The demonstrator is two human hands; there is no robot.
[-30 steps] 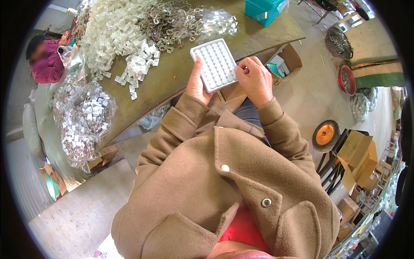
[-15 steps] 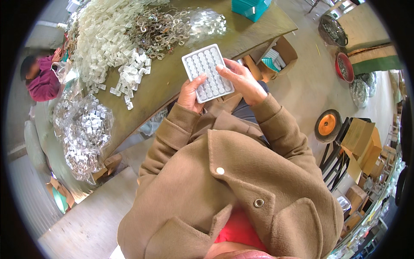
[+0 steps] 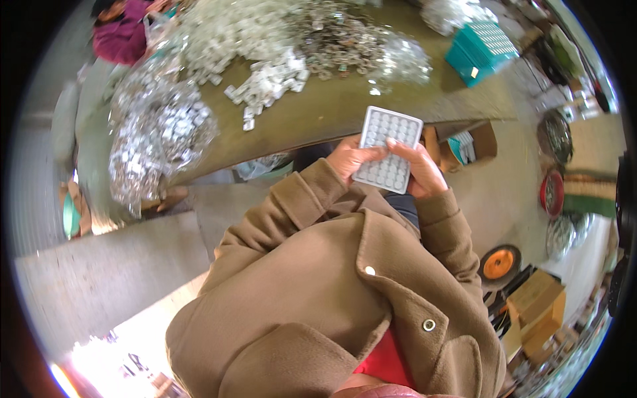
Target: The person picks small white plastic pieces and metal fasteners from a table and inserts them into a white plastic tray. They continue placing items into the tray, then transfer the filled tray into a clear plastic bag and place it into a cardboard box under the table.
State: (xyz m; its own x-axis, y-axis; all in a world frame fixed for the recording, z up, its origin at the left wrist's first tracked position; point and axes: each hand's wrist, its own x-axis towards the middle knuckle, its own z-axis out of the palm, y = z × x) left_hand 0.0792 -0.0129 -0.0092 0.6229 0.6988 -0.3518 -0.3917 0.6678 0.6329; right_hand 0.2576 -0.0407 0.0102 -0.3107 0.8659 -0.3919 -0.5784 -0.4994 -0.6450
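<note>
Between both my hands is a white plastic tray (image 3: 378, 171) with rows of round cells, tilted toward me just off the table's near edge. My left hand (image 3: 355, 158) grips its left side, thumb laid over the cells. On the right side my right hand (image 3: 419, 167) holds it too, its thumb also resting on the face. Whether the cells hold anything is too small to tell. Beyond the tray, on the table (image 3: 298, 129), lie a heap of small clear plastic pieces (image 3: 279, 79), a pile of small metal-looking rings (image 3: 338, 43) and a clear bag of shiny bits (image 3: 401, 60).
A stack of teal trays (image 3: 479, 53) stands at the table's right end. Clear bags of small parts (image 3: 162, 132) lie at the left. An open carton (image 3: 481, 142) sits below the table edge. To the right are an orange-hubbed wheel (image 3: 499, 264) and a red basin (image 3: 551, 194). Another person (image 3: 119, 33) sits far left.
My view has swung, so the table and heaps appear shifted right and up. The tray stays in both hands; my right thumb now lies nearer the middle of its face.
</note>
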